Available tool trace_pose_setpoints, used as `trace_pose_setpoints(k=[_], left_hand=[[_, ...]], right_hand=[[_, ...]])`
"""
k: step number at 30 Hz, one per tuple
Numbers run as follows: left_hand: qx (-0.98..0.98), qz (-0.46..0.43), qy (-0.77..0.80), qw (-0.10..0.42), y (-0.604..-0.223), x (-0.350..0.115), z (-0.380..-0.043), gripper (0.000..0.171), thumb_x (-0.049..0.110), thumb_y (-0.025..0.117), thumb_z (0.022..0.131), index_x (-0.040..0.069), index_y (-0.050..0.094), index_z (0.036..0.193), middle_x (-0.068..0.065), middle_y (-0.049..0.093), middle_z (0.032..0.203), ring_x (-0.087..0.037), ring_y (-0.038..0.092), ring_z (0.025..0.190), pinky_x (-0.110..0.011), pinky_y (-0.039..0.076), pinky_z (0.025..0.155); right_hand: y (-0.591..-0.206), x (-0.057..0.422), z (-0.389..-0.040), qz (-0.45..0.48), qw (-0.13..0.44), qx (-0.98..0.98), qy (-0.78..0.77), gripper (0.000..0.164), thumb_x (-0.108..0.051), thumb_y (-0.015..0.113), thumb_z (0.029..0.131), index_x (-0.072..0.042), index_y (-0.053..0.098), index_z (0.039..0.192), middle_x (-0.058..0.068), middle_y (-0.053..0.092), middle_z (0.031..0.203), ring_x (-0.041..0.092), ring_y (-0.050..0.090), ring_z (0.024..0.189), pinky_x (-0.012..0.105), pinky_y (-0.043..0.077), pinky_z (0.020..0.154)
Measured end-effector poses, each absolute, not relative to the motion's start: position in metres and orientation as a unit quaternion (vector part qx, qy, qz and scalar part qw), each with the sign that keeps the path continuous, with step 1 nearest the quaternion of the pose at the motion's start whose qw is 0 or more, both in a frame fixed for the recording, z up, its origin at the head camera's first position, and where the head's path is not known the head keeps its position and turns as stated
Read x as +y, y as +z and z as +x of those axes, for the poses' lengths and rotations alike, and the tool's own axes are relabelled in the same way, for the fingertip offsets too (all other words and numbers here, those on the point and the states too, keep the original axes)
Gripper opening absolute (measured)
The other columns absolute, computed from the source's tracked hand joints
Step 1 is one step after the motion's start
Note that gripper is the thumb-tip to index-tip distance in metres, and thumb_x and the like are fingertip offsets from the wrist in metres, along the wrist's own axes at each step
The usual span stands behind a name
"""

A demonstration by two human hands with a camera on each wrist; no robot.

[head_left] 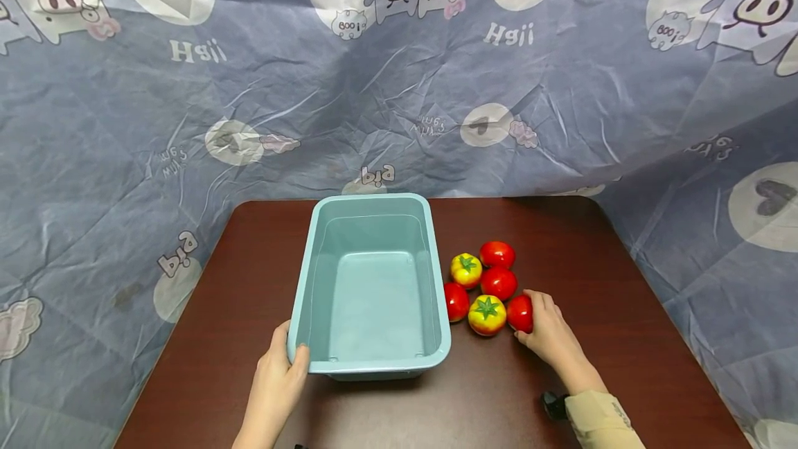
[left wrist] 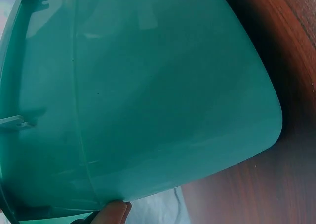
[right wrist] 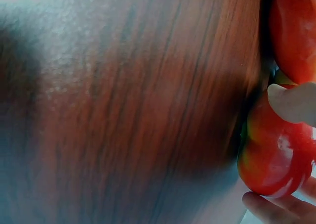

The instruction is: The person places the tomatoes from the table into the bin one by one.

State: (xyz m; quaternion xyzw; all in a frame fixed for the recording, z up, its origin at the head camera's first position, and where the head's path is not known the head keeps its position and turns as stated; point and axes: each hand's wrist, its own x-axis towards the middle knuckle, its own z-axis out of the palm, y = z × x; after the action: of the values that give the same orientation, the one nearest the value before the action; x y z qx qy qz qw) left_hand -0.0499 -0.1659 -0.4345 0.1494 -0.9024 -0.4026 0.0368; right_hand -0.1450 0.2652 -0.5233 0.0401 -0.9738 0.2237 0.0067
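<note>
A light blue-green plastic basin (head_left: 377, 296) stands on the table, and nothing lies inside it. My left hand (head_left: 278, 380) grips its near left corner, thumb over the rim; the left wrist view shows the basin's outer wall (left wrist: 148, 95) and a fingertip (left wrist: 112, 214) at its edge. To the right of the basin, my right hand (head_left: 551, 335) holds a red tomato (head_left: 520, 313) between thumb and fingers. In the right wrist view that tomato (right wrist: 276, 150) touches the table, its thumb on one side and fingers on the other.
Beside the basin sit several more tomatoes: a yellow-red one with a green leaf top (head_left: 488, 315), another such one (head_left: 466, 270), and red ones (head_left: 499, 283) close together. The dark brown table (head_left: 249, 276) ends at a printed grey-blue cloth (head_left: 349, 116) behind.
</note>
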Motion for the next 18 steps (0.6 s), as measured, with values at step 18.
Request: trace_pose_setpoints(k=[18], left_hand=[[-0.901, 0.137, -0.410, 0.030, -0.4377, -0.1633, -0.0507, 0.048, 0.016, 0.046, 0.094, 0.008, 0.044, 0.142, -0.021, 0.066, 0.123, -0.033, 0.065, 0.105, -0.050, 0.048, 0.084]], right_hand=[[-0.5254, 0.2690, -0.1469, 0.029, 0.022, -0.974, 0.225, 0.080, -0.008, 0.080, 0.073, 0.006, 0.038, 0.139, 0.032, 0.039, 0.131, 0.052, 0.044, 0.114, 0.066, 0.043, 0.092]])
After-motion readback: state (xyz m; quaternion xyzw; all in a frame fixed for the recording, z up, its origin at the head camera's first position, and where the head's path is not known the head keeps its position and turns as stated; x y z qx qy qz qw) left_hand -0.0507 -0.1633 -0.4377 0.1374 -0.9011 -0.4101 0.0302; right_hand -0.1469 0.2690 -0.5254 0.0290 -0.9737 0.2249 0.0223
